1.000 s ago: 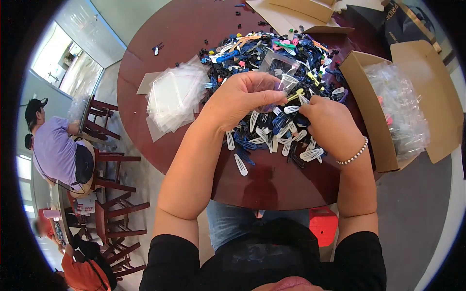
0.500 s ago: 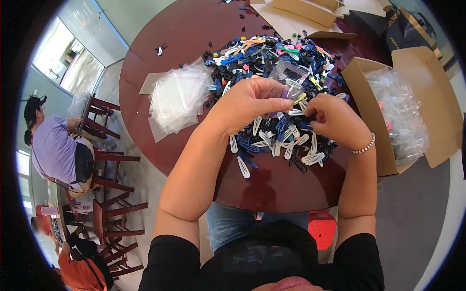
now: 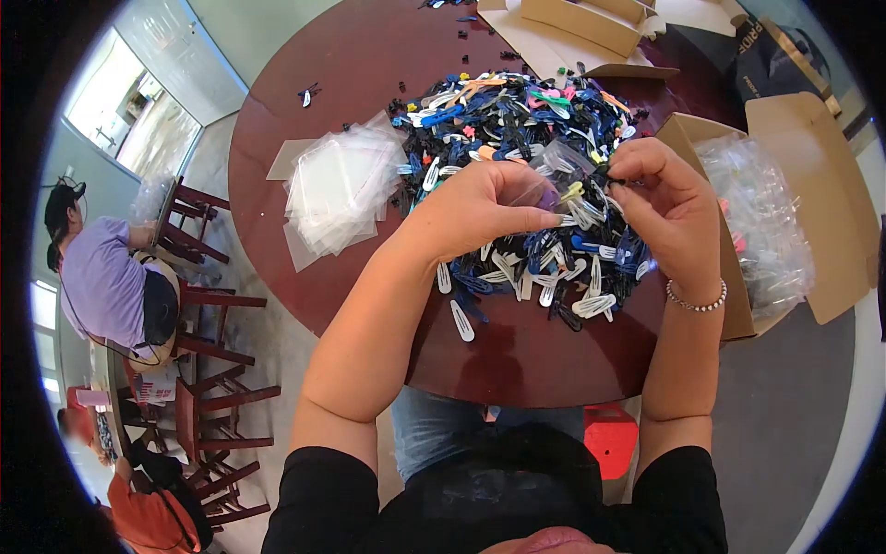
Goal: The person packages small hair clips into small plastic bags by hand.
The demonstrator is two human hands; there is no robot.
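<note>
A heap of snap hair clips (image 3: pixel 461 309), mostly white, navy and black with a few bright ones, covers the middle of the round table. My left hand (image 3: pixel 480 208) is closed on a small clear plastic bag (image 3: pixel 565 159) above the heap. A yellow clip (image 3: pixel 572 192) and white clips show by the thumb, at the bag. Right of the bag, my right hand (image 3: pixel 666 208) is raised over the heap, thumb and fingers pinched together. Something small and dark shows at its fingertips, but I cannot tell what it is.
Flat clear bags (image 3: pixel 337 189) lie stacked left of the heap. A cardboard box (image 3: pixel 812 185) full of filled plastic bags stands on the right, with another open carton (image 3: pixel 577 32) at the back. Across the room a person in purple (image 3: pixel 106 277) sits by wooden stools (image 3: pixel 217 392).
My right hand has moved up and right, away from the bag, and its fingers have turned upward. The left hand keeps hold of the bag and has shifted little.
</note>
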